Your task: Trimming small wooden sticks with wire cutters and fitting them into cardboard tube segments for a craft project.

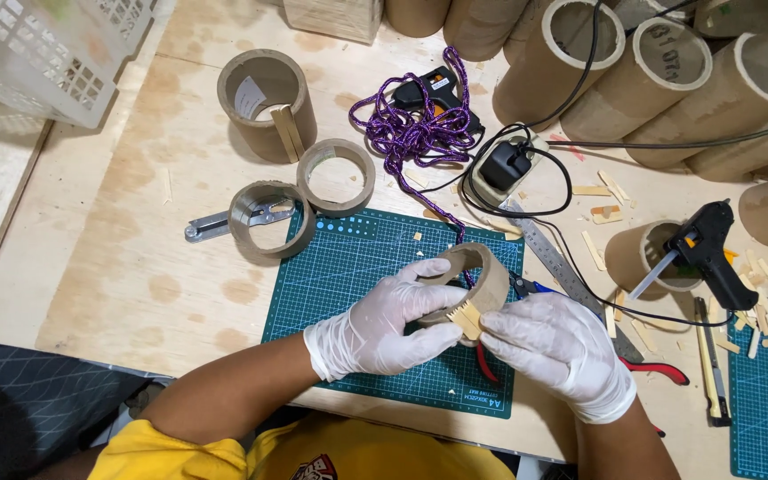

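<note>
You've got the cardboard ring point(482, 277) up off the green cutting mat point(357, 267), held between both gloved hands just above the mat's right half. Your left hand point(384, 324) wraps it from the near side, grip closed around the smooth brown wall, thumb over the rim. Your right hand point(562, 347) pinches in from the right, fingertips pressed tight on the little wooden sticks point(466, 318), pale flat slats set side by side on the ring's outer face. Both gloves are thin, white and wrinkled.

Right under your hands, red-handled pliers point(660, 369) poke out from beneath your right wrist, and a steel ruler point(562, 267) runs slantwise off the mat's corner.

Further up the surface, three more cardboard rings: a tall one point(264, 102) with a wood slat leaning on it, a shorter one point(337, 176), and a foil-lined one point(271, 218) sitting over metal snips point(211, 224). All three look hollow and bare inside.

A purple braided cord point(411, 133) heaps beside a black glue gun point(428, 89); black cables loop round a plug adapter point(504, 167). To your right, a second glue gun point(704, 249) rests across a short tube point(637, 258), wood offcuts point(766, 320) scattered around it. Long cardboard tubes point(668, 71) stack along the far edge, and a white plastic basket point(37, 49) sits far left
</note>
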